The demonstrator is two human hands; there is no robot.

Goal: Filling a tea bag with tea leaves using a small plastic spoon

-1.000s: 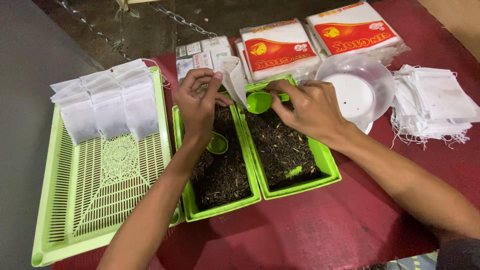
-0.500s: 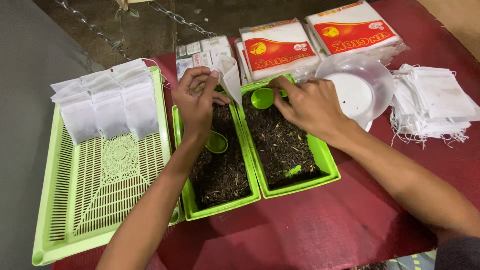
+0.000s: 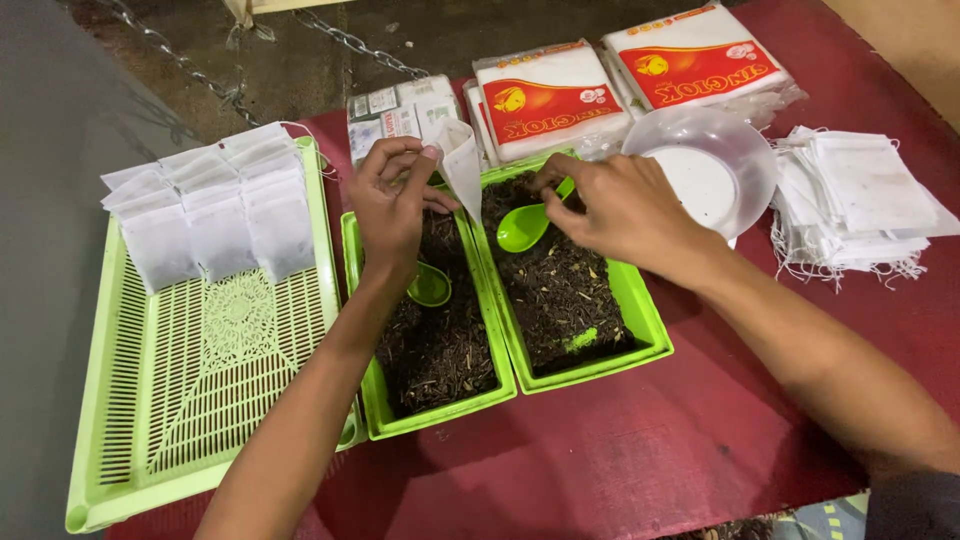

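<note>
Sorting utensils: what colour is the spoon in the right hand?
Bright green spoon, held by the right hand; head view.

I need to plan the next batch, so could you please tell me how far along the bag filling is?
Done: two rows of filled bags lie at the far end of the slotted tray. In hand: the left hand holds an open bag, and the right hand holds a green spoon over the loose tea. Left: a stack of empty bags, and most of the tray is unfilled.

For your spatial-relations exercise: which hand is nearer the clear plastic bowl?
Right. The right hand lies just beside the clear plastic bowl; the left hand is farther off, past the trays.
</note>
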